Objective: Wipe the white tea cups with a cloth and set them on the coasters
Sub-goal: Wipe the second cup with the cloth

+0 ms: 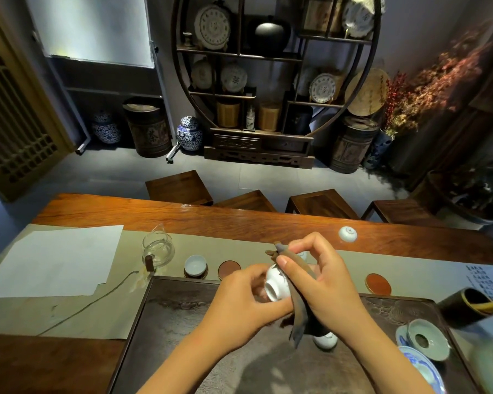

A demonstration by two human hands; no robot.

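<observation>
Dim room, grey tile floor. Big round dark-wood shelf against the far wall, full of plates and jars. Four wooden stools line the long desk. Lattice door on the left.

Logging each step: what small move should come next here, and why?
Probably set the small white porcelain tea cup on the bare round brown coaster. The left hand holds it, the right hand presses the dark brown cloth on it, and the neighbouring coaster already carries a cup.
</observation>
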